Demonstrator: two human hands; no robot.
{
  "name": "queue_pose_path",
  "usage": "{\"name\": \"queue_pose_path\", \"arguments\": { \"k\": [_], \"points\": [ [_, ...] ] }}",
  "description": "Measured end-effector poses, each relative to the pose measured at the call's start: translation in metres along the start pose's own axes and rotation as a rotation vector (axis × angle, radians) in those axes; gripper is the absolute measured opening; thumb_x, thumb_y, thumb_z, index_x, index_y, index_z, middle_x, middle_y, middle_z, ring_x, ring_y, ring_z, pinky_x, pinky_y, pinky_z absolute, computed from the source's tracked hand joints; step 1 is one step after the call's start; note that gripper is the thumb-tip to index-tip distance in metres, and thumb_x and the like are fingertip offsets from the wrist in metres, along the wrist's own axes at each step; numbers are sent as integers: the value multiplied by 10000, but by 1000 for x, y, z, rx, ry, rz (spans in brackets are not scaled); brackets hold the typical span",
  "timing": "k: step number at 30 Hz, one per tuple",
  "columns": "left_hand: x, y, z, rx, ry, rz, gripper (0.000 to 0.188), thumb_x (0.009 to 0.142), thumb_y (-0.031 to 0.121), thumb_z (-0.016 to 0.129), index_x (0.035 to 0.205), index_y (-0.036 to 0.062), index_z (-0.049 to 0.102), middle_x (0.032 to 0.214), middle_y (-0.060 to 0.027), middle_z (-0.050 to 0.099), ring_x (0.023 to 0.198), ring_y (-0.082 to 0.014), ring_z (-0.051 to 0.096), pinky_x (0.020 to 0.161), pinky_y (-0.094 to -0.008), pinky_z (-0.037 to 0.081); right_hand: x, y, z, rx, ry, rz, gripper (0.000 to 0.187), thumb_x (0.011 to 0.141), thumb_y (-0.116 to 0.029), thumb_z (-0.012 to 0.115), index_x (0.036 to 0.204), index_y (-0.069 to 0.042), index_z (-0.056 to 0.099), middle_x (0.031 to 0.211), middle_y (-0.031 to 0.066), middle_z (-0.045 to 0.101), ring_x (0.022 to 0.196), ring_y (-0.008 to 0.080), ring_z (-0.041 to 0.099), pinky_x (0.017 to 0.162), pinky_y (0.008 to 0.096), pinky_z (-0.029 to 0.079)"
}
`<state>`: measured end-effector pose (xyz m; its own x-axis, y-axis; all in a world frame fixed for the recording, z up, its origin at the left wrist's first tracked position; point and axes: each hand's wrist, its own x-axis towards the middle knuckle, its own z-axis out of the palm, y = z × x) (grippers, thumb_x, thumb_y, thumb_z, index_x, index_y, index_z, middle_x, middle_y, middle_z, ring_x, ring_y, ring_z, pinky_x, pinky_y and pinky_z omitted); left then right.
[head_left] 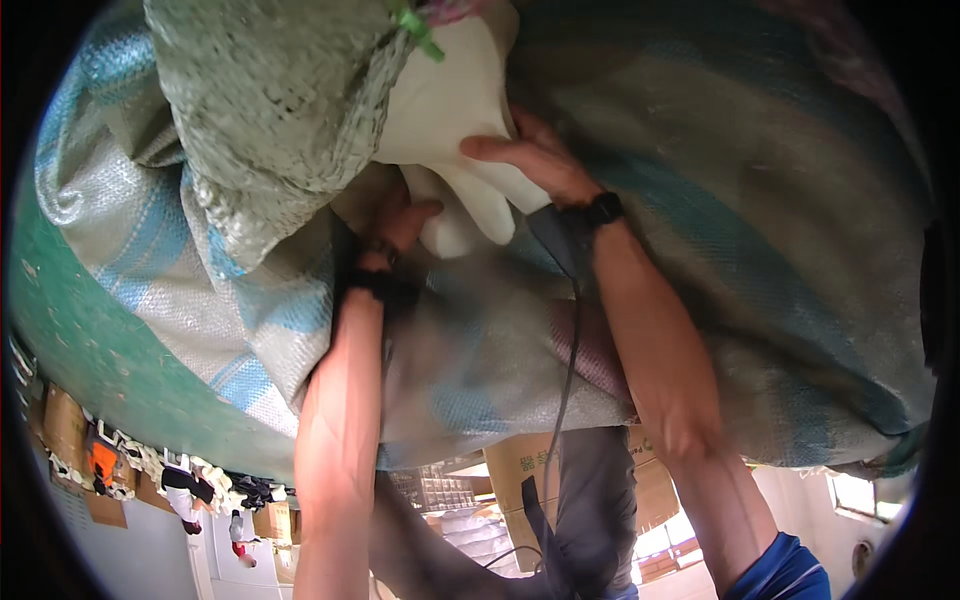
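A smooth white piece with rounded, finger-like lobes (450,105) lies in the mouth of a large woven sack (670,230) with grey and blue stripes. My right hand (540,160) grips its right side, the thumb laid across the front and the other fingers partly behind it. Lower on the left, my left hand (403,222) has its thumb against a lobe; its other fingers are in shadow or hidden. Both wrists wear dark bands. Beside the white piece, a bulging grey-green woven bundle (275,100) covers part of it. A bright green scrap (425,35) sits at its top.
A dark cable (570,390) hangs from near my right wrist. Green floor (130,350) shows at left. Cardboard boxes (655,490), an orange item (104,462) among white pieces, and several people in the distance (240,545) appear along the lower edge.
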<state>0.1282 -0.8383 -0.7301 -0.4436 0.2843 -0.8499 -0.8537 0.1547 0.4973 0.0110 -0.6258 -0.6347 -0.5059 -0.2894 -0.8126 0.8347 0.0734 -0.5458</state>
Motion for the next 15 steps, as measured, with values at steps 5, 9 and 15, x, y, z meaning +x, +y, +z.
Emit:
{"name": "queue_pose_path", "arguments": {
  "k": [5, 9, 15],
  "points": [
    [-75, 26, 11, -325, 279, 204, 544, 914, 160, 698, 1402, -19, 534, 1275, -132, 660, 1167, -234, 623, 1004, -365, 475, -66, -60, -13, 111, 6, 61, 665, 886, -205, 766, 1460, 0, 498, 1332, 121, 632, 1195, 228, 619, 1027, 355, 484],
    [-111, 48, 6, -398, 557, 421, 533, 929, 164, 684, 1407, -13, 527, 1295, -131, 647, 1177, -236, 616, 1010, -364, 471, -101, -82, -37, -123, 77, 189, 705, 858, -244, 797, 1416, 52, 484, 1337, 145, 613, 1212, 244, 608, 1043, 346, 465],
    [-151, 80, -17, -307, 637, 376, 519, 934, 182, 673, 1398, -6, 536, 1308, -136, 641, 1190, -245, 610, 1016, -370, 470, -96, -47, -45, -851, 114, 326, 864, 703, -329, 837, 1339, 126, 469, 1338, 274, 569, 1262, 346, 575, 1077, 382, 440]
  ]
}}
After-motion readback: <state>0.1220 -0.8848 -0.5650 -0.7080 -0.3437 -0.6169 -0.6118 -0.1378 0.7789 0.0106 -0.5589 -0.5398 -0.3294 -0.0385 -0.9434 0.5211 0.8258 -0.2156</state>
